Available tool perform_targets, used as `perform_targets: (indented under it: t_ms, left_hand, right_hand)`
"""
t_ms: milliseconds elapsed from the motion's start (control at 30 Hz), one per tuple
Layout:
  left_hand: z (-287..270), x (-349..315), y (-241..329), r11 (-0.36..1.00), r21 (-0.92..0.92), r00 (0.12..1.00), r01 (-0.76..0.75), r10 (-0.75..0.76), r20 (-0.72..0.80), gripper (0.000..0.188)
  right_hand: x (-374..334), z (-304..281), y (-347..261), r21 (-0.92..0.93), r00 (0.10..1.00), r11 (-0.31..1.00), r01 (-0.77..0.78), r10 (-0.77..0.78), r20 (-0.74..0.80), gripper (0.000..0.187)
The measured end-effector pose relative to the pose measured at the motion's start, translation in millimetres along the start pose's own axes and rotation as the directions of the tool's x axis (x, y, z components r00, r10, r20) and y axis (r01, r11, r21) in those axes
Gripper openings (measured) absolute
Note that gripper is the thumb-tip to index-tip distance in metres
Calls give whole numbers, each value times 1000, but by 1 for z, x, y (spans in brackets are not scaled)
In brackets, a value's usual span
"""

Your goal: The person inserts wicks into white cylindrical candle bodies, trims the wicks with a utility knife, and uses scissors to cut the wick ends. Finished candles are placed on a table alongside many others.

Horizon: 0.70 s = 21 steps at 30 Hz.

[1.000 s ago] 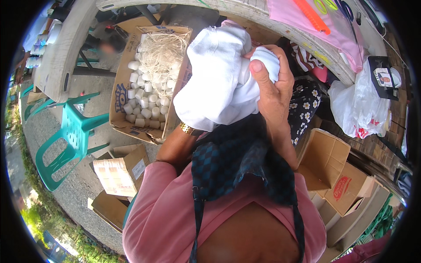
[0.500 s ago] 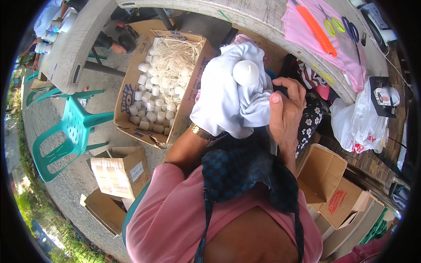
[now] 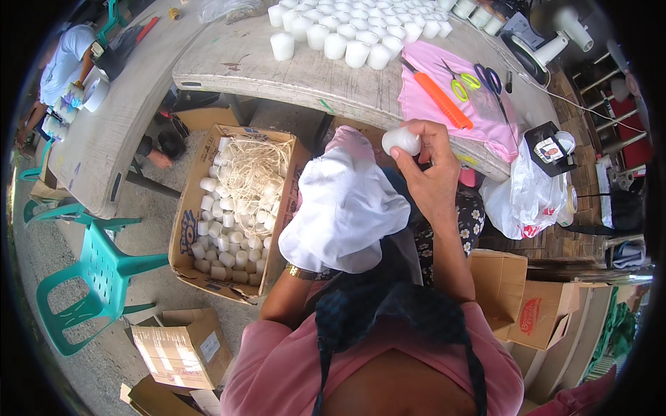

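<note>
Between the thumb and fingers of my right hand [image 3: 433, 180] is a short white candle [image 3: 400, 141], held just off the near edge of the table. My left hand is covered by a crumpled white cloth [image 3: 347, 211], so its fingers are hidden; only the wrist, with a gold-coloured watch [image 3: 300, 272], comes out below. To the left on the ground stands an open cardboard box [image 3: 283, 225] of small white candles [image 3: 225, 236], topped by a tangle of pale wick strings [image 3: 260, 170]. Rows of similar white candles [image 3: 357, 53] stand on the table.
On the worn table [image 3: 277, 80], a pink cloth [image 3: 423, 55] carries an orange-handled cutter [image 3: 444, 100], yellow-green scissors [image 3: 459, 83] and dark scissors [image 3: 489, 78]. A plastic bag [image 3: 513, 208] hangs at right. A green chair [image 3: 97, 263] and cardboard boxes [image 3: 184, 350] stand left; another person [image 3: 69, 59] works beyond.
My right hand has taken the candle off the white cloth and raised it toward the table. The cloth-covered left hand has lowered slightly. The view has tilted up, bringing the rows of candles into sight.
</note>
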<state>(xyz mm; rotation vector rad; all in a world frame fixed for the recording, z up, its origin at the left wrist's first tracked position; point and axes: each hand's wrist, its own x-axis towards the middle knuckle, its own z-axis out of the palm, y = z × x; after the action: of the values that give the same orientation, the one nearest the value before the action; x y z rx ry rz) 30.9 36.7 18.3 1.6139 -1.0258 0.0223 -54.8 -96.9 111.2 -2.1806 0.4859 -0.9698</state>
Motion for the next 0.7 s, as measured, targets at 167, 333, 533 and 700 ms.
perform_targets:
  t_ms: [167, 333, 533, 700]
  left_hand:
    - [-11, -5, 4, 999, -31, 999, 30, -29, 26, 34]
    - [-9, 3, 15, 991, -126, 997, 49, -42, 63, 31]
    - [3, 44, 44, 909, -416, 990, 39, 22, 140, 29]
    - [26, 76, 83, 869, -494, 946, -3, 163, 280, 22]
  right_hand:
    - [78, 44, 5, -197, 954, 935, 296, -280, 107, 33]
    - [117, 78, 8, -425, 850, 749, 509, -514, 112, 28]
    - [64, 30, 7, 138, 948, 965, 224, -248, 201, 11]
    - [9, -46, -6, -80, 999, 996, 28, -26, 29, 17]
